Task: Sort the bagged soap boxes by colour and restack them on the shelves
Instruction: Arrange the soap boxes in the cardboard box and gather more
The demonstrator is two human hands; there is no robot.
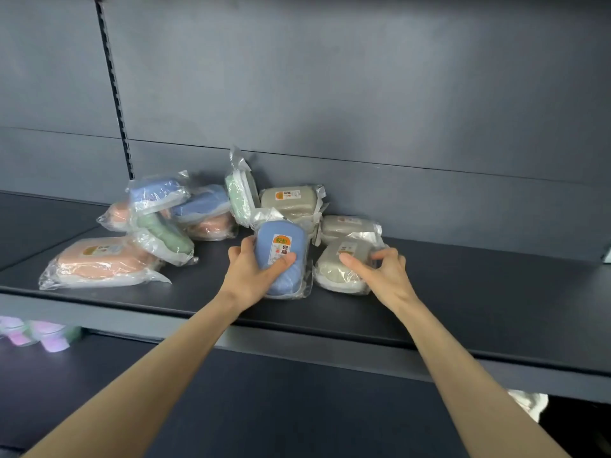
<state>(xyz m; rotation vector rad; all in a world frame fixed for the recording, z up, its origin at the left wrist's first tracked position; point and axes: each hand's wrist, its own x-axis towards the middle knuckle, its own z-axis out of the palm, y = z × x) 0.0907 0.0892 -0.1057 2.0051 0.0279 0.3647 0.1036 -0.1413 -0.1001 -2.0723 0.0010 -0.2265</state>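
Both hands are on the shelf now. The left hand is wrapped round the blue box, thumb across its label, and just right of the blue box the right hand clutches a beige box by its sides. The risk is right behind the blue box, where a green box stands on edge, leaning on another beige box. Lift the blue one carelessly and its loose bag could drag that green box over. The slick wrapping may also slide in either grip. Left of the blue box, the mixed pile looks loosely heaped and could spill if nudged.
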